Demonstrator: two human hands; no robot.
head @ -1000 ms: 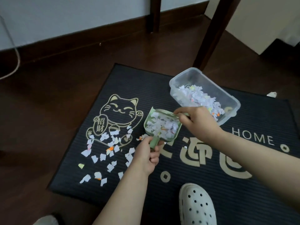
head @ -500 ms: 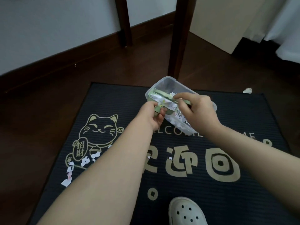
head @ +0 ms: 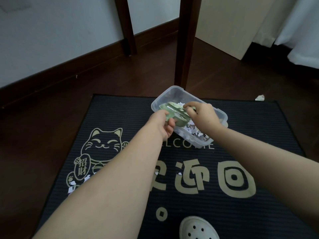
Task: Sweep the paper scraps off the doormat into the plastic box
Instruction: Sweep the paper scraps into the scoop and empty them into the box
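The clear plastic box (head: 173,91), rectangular with rounded corners, sits on the far part of the doormat (head: 259,135), and there's a heap of white paper scraps (head: 195,133) inside. A green dustpan (head: 170,112) is tipped over it. The left hand (head: 164,125) grips the pan's handle. The right hand (head: 202,116) pinches a green piece (head: 193,107) lying across the pan, and it's hard to tell if that's a brush.

The mat is dark and ribbed with a gold lucky cat (head: 103,144) on it, and it lies on a dark wood floor (head: 43,126) by a pale wall.

There's one box, one dustpan, two dark furniture legs (head: 185,40), one white clog (head: 196,228), one stray scrap (head: 259,97) on the floor far right, and a few loose scraps (head: 72,187) near left.
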